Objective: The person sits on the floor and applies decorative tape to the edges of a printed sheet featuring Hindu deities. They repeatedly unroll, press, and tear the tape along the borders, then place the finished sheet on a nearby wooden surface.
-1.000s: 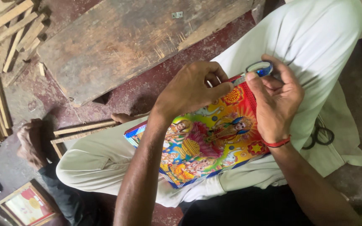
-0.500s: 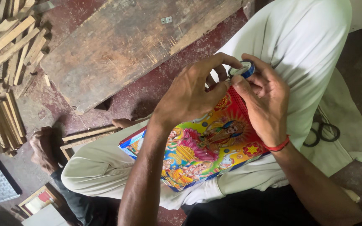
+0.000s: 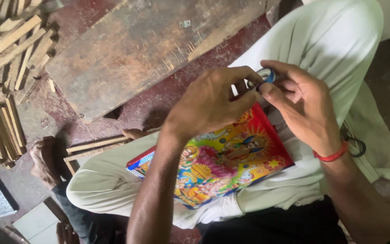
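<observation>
Biggest thing around is the worn brown wooden board (image 3: 145,49) lying on the red floor ahead of my knees, with a heap of pale wooden strips (image 3: 10,49) off its left edge and a bare wooden frame (image 3: 95,147) near its lower edge, tucked against my left knee. My legs are in light trousers (image 3: 339,45), and across my lap lies the bright multicoloured picture print with a red border (image 3: 222,162), tilted, its upper right corner pointing up toward my hands. My left hand (image 3: 211,101) hovers above that corner, fingers curled in and pinching at a small blue-and-silver ring-shaped object (image 3: 266,75). My right hand (image 3: 301,106) meets it from the other side, thumb and forefinger clamped on the same little thing, so both grips share it, just over the print's top edge. My left knuckles hide most of it, so I can't tell exactly what it is. Black-handled scissors (image 3: 355,144) lie by my right thigh, beyond my red wrist thread (image 3: 331,156).
</observation>
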Tool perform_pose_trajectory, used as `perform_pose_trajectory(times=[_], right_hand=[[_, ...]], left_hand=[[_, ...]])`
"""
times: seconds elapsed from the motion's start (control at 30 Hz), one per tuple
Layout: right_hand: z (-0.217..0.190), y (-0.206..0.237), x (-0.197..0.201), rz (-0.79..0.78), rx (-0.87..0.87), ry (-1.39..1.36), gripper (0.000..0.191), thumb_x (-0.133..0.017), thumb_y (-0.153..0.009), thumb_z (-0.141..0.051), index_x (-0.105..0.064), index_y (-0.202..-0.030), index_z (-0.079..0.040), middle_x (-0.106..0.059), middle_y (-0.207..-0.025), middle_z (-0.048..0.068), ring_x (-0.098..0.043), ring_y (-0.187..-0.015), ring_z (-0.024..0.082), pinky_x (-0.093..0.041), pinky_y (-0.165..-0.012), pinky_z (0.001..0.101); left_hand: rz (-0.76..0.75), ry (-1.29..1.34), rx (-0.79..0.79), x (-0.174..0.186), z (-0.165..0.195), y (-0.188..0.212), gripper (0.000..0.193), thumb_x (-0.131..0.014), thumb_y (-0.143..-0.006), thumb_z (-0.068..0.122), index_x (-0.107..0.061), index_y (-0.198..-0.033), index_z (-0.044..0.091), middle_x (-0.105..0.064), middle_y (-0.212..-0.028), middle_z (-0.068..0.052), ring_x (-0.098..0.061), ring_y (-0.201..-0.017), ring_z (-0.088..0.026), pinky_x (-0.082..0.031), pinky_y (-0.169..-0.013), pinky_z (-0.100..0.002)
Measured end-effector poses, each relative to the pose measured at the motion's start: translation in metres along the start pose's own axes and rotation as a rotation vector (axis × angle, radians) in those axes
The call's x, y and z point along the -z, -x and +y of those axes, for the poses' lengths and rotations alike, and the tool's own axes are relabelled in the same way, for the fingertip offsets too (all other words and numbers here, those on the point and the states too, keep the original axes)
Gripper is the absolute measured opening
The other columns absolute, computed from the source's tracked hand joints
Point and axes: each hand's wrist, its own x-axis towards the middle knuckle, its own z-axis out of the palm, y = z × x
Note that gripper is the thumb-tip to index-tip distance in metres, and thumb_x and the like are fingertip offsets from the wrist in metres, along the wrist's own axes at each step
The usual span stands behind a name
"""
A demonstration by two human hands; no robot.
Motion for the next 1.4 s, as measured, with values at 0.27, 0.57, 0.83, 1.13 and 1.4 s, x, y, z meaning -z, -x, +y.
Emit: perform_pose_trajectory(times=[0.27,0.57,0.83,1.13,1.4], right_hand=[[-0.054,-0.065,-0.016,0.083,0.315,0.256,0.036,-0.067,-0.111,-0.009,-0.059,-0.144,0.002,-0.069,-0.131,0.014,-0.07,-0.121,0.018,-0.058,-0.11,0.0352],[-0.047,-0.245,-0.137,-0.52,0.506,1.085,0.029,-0.078,-0.09,-0.024,-0.073,-0.113,-0.007,-0.072,-0.107,0.014,-0.07,-0.097,0.027,-0.056,-0.087,0.043],[-0.027,-0.279,-0.152,-0.553,0.631,0.965,0.012,-0.076,-0.089,-0.014,-0.068,-0.091,-0.006,-0.064,-0.099,0.01,-0.067,-0.092,0.029,-0.053,-0.078,0.044],[-0.075,-0.228,-0.091,-0.115,0.489,0.24,0.003,-0.07,-0.106,-0.001,-0.067,-0.107,-0.001,-0.071,-0.1,0.011,-0.072,-0.085,0.017,-0.062,-0.073,0.0291],[-0.039,-0.04,-0.054,0.207,0.191,-0.205,0.017,-0.071,-0.098,0.002,-0.067,-0.115,0.005,-0.073,-0.105,0.014,-0.074,-0.091,0.016,-0.065,-0.084,0.0283]], left_hand=[[0.047,0.075,-0.005,0.036,-0.022,0.022,0.028,-0.066,-0.087,0.022,-0.071,-0.113,0.012,-0.08,-0.097,-0.01,-0.076,-0.088,-0.021,-0.058,-0.086,-0.037],[0.036,0.203,-0.16,0.056,-0.052,0.022,0.024,-0.069,-0.089,0.015,-0.07,-0.112,0.007,-0.079,-0.101,-0.009,-0.077,-0.092,-0.018,-0.061,-0.086,-0.034],[0.036,0.151,-0.16,0.085,-0.082,-0.004,0.024,-0.071,-0.085,0.015,-0.072,-0.108,0.007,-0.08,-0.096,-0.009,-0.079,-0.085,-0.016,-0.063,-0.079,-0.033],[-0.126,0.136,-0.065,0.096,-0.058,-0.003,0.021,-0.071,-0.088,0.019,-0.069,-0.105,0.005,-0.081,-0.088,-0.01,-0.08,-0.079,-0.017,-0.063,-0.07,-0.033],[-0.19,0.103,-0.065,0.091,-0.051,-0.02,0.023,-0.07,-0.092,0.019,-0.068,-0.109,0.004,-0.081,-0.09,-0.011,-0.079,-0.078,-0.016,-0.061,-0.069,-0.033]])
